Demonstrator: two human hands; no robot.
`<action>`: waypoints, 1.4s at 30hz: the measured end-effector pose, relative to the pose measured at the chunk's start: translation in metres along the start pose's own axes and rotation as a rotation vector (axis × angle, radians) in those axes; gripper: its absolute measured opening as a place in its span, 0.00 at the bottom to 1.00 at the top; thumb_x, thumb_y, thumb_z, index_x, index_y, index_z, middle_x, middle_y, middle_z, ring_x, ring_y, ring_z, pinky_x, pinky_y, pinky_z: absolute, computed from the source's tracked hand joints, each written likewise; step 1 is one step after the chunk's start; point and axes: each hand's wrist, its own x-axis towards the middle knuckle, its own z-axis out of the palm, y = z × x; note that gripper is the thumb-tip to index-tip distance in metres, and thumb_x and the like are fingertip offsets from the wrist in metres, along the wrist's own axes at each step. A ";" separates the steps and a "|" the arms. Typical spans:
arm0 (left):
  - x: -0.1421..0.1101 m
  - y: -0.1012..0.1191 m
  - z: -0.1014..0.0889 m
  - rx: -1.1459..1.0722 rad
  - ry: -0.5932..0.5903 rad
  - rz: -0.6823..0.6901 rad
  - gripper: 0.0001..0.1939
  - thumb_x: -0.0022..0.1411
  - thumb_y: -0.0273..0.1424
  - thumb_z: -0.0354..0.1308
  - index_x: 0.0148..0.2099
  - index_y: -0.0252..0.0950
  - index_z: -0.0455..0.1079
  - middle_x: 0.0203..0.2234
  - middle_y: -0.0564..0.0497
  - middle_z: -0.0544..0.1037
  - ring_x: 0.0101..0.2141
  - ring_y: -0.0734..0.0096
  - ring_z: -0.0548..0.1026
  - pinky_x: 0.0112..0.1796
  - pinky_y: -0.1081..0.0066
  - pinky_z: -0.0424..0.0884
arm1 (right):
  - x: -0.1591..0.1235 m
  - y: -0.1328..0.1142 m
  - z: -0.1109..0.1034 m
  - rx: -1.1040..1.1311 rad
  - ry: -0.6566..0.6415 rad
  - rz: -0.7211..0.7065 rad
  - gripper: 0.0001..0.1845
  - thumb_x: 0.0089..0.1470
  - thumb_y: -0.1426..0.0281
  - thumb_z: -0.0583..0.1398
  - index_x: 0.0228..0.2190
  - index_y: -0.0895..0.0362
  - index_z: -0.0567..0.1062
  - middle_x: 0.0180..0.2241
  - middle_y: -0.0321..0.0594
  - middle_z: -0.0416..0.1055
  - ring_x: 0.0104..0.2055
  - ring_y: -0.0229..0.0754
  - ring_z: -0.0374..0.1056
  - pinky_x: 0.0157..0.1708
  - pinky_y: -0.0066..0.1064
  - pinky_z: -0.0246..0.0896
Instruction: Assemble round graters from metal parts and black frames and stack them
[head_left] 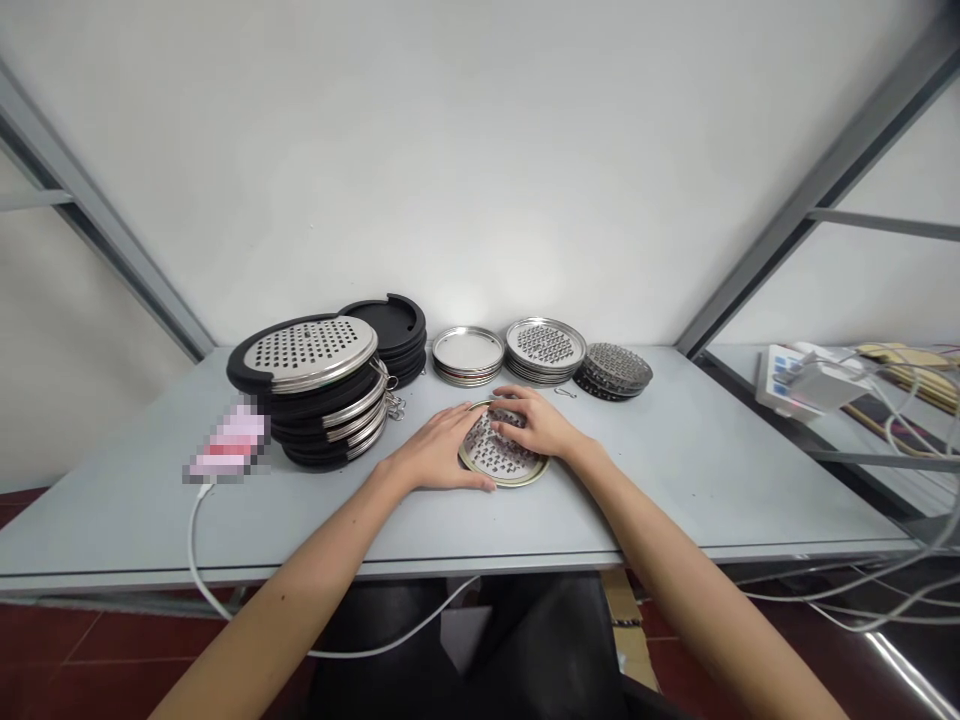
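A round metal grater plate [501,462] with a pale rim lies flat on the table in front of me. My left hand [437,452] grips its left edge, thumb at the near side and fingers at the far side. Over the plate's upper right, my right hand [534,424] rests with bent fingers pressed on the perforated face and far rim. Its fingers cover part of the plate. Just behind it stand a stack of shiny round metal trays [469,350] and a stack of grater plates in rims [545,345]. A small wire clip [565,392] lies close by.
At left rises a tall stack of black-ringed graters [311,350] with metal clasps. Black rings [390,325] are piled behind it, and loose perforated discs [615,370] at right. A blurred pink object [232,445] has a white cable [193,535]. A power strip [791,378] sits far right.
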 end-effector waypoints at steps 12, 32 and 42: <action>0.000 0.000 0.000 0.008 0.007 -0.013 0.61 0.42 0.59 0.65 0.69 0.33 0.45 0.66 0.36 0.52 0.64 0.45 0.52 0.62 0.52 0.52 | 0.001 0.001 0.002 -0.003 0.030 -0.039 0.17 0.58 0.61 0.58 0.43 0.56 0.79 0.50 0.49 0.73 0.52 0.52 0.68 0.54 0.45 0.61; 0.000 -0.002 0.000 -0.071 0.043 0.028 0.65 0.41 0.56 0.68 0.71 0.38 0.36 0.63 0.39 0.59 0.63 0.45 0.55 0.60 0.52 0.54 | -0.005 0.002 0.004 0.072 0.117 -0.013 0.20 0.54 0.65 0.59 0.48 0.58 0.75 0.52 0.51 0.69 0.53 0.53 0.65 0.54 0.47 0.61; -0.001 0.000 -0.002 -0.043 0.015 0.013 0.65 0.43 0.58 0.65 0.71 0.37 0.34 0.64 0.39 0.57 0.64 0.46 0.54 0.60 0.53 0.54 | -0.005 -0.001 0.004 0.097 0.054 -0.030 0.32 0.50 0.71 0.58 0.57 0.59 0.64 0.46 0.45 0.76 0.53 0.53 0.65 0.55 0.46 0.58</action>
